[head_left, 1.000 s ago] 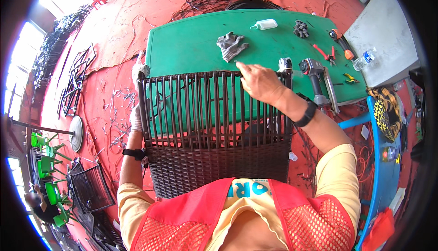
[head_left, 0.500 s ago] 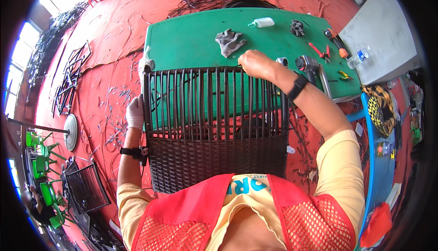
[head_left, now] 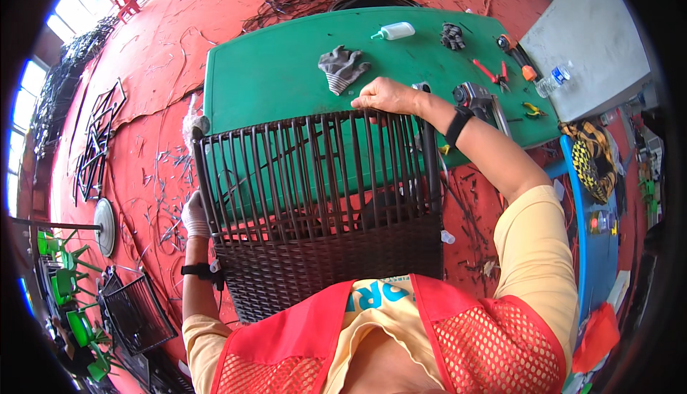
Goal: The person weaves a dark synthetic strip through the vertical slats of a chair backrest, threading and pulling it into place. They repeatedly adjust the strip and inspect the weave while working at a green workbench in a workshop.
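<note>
A dark brown wicker chair [head_left: 329, 269] stands before me, tightly woven in its lower part, with open upright strips [head_left: 315, 172] above. My left hand [head_left: 193, 216], in a pale glove, holds the left side post; its fingers are partly hidden behind it. My bare right hand [head_left: 383, 97] is closed over the top rail [head_left: 286, 123], right of its middle, with fingertips pressed together there. Whether a loose strip end is pinched in them is too small to tell. The chair's top leans against the near edge of a green table [head_left: 268, 57].
On the table lie a grey glove [head_left: 342, 68], a white squeeze bottle [head_left: 395, 31], a dark bundled glove [head_left: 451, 36], red-handled pliers [head_left: 492, 73], yellow-handled pliers [head_left: 533, 110] and power tools [head_left: 478, 100]. A plastic bottle [head_left: 554, 80] is beside a grey panel. Strip scraps litter the red floor [head_left: 164, 108].
The chair's top has tilted, its left corner swinging lower and to the left. Both hands have moved slightly left with it, the left one also lower. My right hand still grips the top rail.
</note>
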Motion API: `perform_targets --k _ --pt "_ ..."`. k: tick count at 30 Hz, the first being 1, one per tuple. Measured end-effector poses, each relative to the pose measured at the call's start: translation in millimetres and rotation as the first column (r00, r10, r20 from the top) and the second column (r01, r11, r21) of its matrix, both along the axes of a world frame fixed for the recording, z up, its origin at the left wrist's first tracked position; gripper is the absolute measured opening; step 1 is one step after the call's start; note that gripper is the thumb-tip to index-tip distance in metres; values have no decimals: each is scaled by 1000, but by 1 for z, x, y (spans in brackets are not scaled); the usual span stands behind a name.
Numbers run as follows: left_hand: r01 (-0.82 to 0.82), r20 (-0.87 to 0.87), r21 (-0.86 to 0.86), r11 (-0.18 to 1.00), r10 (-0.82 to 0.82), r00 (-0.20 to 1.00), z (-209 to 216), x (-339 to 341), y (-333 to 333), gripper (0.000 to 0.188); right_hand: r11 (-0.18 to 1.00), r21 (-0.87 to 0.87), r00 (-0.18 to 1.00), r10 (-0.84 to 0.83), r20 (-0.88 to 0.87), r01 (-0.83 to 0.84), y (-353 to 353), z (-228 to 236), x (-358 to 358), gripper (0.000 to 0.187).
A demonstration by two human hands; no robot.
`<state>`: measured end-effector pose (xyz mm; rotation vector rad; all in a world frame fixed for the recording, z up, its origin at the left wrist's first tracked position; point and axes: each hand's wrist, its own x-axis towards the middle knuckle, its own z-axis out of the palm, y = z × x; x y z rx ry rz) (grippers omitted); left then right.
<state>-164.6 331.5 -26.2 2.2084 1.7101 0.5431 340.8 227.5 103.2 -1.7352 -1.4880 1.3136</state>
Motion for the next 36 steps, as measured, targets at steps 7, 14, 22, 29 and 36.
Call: perform_targets --k 7,14,22,29,36 --pt "10 492 3 1000 -10 871 15 -1 1 39 841 502 916 -18 400 -203 -59 27 14 26" --pt "-108 806 -59 992 111 581 39 0 -7 43 828 401 456 -204 866 -392 -69 22 -13 12" --pt "-150 750 -46 988 134 648 17 -8 -11 47 941 80 543 118 831 -328 -28 32 6 19" --pt "-207 791 -407 890 456 407 -11 -15 5 56 844 -488 535 523 664 -220 19 45 -3 24" --pt "-245 678 -638 729 684 268 -33 -45 22 48 822 -457 708 543 452 -339 21 31 20 22"
